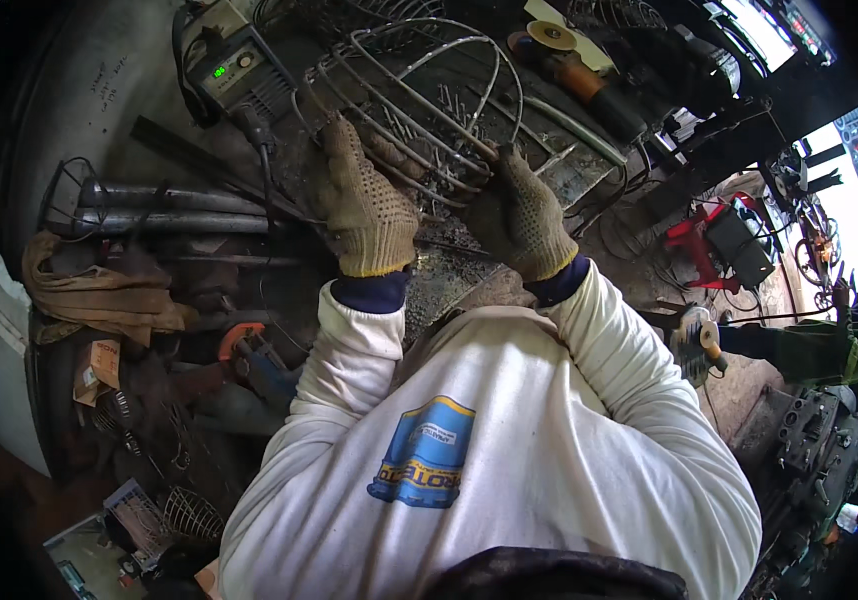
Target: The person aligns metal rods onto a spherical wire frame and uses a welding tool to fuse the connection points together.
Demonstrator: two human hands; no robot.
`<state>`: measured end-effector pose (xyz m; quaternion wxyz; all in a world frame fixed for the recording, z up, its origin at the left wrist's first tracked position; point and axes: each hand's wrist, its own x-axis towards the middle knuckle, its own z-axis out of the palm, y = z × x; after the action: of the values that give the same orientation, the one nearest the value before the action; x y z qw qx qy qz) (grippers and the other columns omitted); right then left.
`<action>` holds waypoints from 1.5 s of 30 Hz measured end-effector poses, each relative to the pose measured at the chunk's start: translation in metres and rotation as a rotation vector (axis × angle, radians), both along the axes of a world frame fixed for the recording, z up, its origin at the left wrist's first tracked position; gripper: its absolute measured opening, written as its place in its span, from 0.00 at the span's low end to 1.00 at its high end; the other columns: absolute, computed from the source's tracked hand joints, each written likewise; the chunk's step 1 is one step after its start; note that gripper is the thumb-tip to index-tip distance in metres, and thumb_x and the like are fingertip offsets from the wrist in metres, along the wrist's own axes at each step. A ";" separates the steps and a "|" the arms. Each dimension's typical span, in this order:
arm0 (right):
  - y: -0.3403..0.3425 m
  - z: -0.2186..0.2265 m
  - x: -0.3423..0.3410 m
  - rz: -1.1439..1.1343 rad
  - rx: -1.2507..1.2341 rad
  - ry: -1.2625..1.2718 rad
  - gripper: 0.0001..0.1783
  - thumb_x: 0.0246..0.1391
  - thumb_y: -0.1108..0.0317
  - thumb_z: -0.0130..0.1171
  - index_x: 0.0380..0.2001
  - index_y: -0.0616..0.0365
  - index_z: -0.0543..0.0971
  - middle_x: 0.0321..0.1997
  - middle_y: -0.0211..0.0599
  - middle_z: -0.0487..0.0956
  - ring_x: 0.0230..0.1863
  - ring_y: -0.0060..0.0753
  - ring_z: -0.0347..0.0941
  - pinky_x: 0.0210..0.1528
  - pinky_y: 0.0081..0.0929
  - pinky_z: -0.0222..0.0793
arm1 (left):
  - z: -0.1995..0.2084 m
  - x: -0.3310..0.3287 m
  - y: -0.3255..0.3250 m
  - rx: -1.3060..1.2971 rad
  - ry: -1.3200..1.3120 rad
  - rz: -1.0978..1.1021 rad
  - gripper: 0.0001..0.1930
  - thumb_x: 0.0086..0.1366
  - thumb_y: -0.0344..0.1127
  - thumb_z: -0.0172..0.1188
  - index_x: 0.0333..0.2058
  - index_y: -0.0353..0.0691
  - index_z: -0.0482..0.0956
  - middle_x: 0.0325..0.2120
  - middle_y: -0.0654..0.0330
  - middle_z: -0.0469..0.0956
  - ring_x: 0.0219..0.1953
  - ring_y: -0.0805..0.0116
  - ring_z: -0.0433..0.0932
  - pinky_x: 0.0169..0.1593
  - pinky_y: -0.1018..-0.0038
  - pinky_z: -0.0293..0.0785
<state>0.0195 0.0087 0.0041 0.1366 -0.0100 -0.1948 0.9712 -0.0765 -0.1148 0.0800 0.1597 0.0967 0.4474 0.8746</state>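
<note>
A round wire cage frame (419, 95) of bent steel rods lies on a dark metal workbench (569, 170) in front of me. My left hand (364, 200), in a worn dotted knit glove, grips the frame's near left rim. My right hand (519, 215), gloved the same way, holds the frame's near right rim. Both white sleeves come up from the lower edge, with my white shirt filling the bottom of the view.
A grey welding machine (234, 70) with a green display stands at the back left, and an angle grinder (574, 65) at the back right. Steel pipes (169, 210), rags (99, 295) and tools crowd the left. Another person's gloved hand (694, 345) holds a tool at right.
</note>
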 end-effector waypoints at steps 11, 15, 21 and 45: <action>-0.003 0.004 -0.002 -0.023 0.030 -0.027 0.25 0.69 0.50 0.47 0.56 0.58 0.72 0.50 0.49 0.77 0.50 0.48 0.75 0.58 0.48 0.67 | 0.000 0.002 -0.003 0.004 -0.093 0.074 0.24 0.68 0.54 0.58 0.56 0.47 0.70 0.45 0.63 0.76 0.39 0.70 0.78 0.37 0.72 0.78; 0.009 -0.003 -0.006 0.053 0.013 0.030 0.28 0.68 0.46 0.47 0.57 0.60 0.71 0.53 0.51 0.77 0.54 0.49 0.73 0.59 0.49 0.67 | 0.000 0.001 -0.001 0.006 -0.015 0.077 0.24 0.69 0.54 0.57 0.56 0.49 0.70 0.43 0.63 0.77 0.38 0.69 0.79 0.34 0.73 0.80; 0.043 -0.019 -0.010 0.223 -0.216 -0.050 0.35 0.67 0.41 0.47 0.58 0.63 0.69 0.56 0.51 0.75 0.56 0.50 0.72 0.61 0.49 0.66 | -0.009 -0.028 -0.001 0.048 -0.011 0.038 0.24 0.71 0.50 0.54 0.60 0.46 0.69 0.50 0.60 0.77 0.48 0.65 0.79 0.47 0.66 0.80; 0.039 -0.008 0.037 -0.084 0.694 -0.654 0.19 0.69 0.60 0.51 0.53 0.64 0.74 0.45 0.37 0.80 0.43 0.27 0.78 0.48 0.27 0.76 | -0.028 -0.147 0.011 -0.569 0.784 -0.521 0.20 0.73 0.37 0.53 0.59 0.33 0.71 0.53 0.57 0.78 0.55 0.68 0.76 0.58 0.73 0.73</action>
<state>0.0563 0.0480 -0.0039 0.1024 -0.2766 -0.5397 0.7885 -0.2235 -0.1043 0.0519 0.2123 0.4760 0.6534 0.5490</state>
